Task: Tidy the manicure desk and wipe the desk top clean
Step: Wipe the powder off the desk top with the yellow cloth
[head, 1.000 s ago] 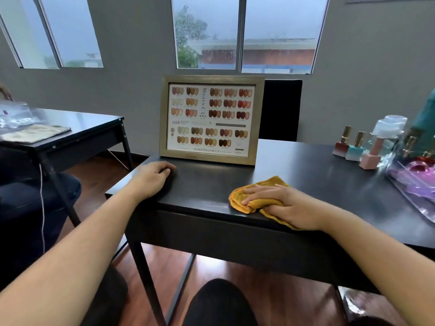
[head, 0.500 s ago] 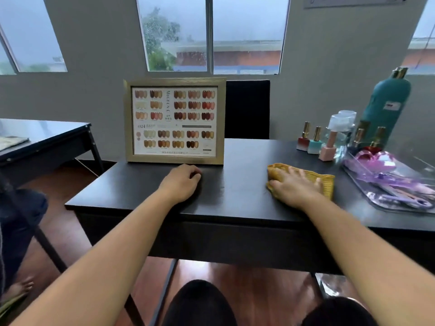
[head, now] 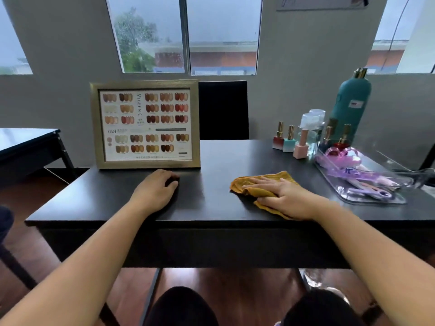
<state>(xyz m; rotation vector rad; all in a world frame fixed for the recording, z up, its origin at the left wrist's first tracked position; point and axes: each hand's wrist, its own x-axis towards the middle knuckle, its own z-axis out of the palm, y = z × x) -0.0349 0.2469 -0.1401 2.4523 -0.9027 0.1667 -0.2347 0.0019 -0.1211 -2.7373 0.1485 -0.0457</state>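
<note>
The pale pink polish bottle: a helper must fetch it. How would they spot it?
Find the tall teal bottle at the black desk's far right. Left of it stand square polish bottles; the pale pink one is frontmost, nearest the clear tray, unlike the mint bottle and red bottle beside it.

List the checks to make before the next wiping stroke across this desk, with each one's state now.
1. Right hand flat on yellow cloth: ok.
2. Cloth lying on desk top: ok.
3. Left hand off the cloth, resting on desk: ok.
4. Polish bottles upright, apart from cloth: ok.
5. Clear tray apart from cloth: ok.
6. Desk top already clean: cannot tell.
</note>
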